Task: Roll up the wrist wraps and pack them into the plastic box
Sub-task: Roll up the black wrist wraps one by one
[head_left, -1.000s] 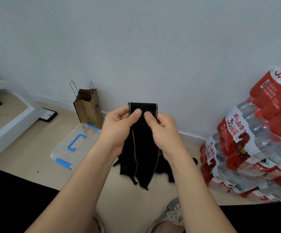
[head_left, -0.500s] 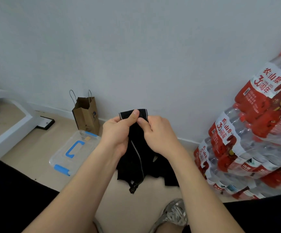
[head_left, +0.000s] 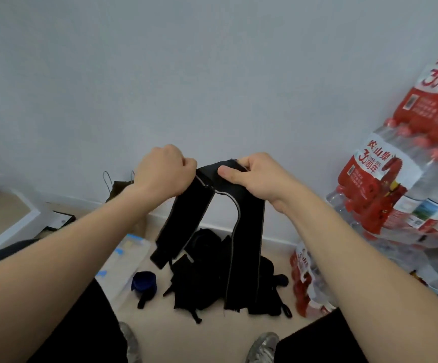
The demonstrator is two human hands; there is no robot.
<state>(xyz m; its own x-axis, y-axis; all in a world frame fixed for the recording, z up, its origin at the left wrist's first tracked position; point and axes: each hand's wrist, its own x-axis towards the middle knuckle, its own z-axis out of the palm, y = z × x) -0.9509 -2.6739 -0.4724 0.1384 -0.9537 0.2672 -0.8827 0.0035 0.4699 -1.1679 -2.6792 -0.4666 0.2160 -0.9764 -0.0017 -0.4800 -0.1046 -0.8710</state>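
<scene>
Both hands have drawn apart, spreading the black wrist wrap (head_left: 248, 231) between them; the left hand (head_left: 164, 174) fists round its top, the right hand (head_left: 261, 180) pinches it under the thumb, tails hanging toward 6 o'clock, plastic box (head_left: 126, 258) at 8 o'clock of them

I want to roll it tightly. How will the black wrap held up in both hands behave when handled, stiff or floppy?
Probably floppy: the wrist wrap bends over between the left hand and right hand, both ends hanging limp. Likely light, since grips at the top alone carry it. It should hold a roll; the blue roll below sits wound.
</scene>
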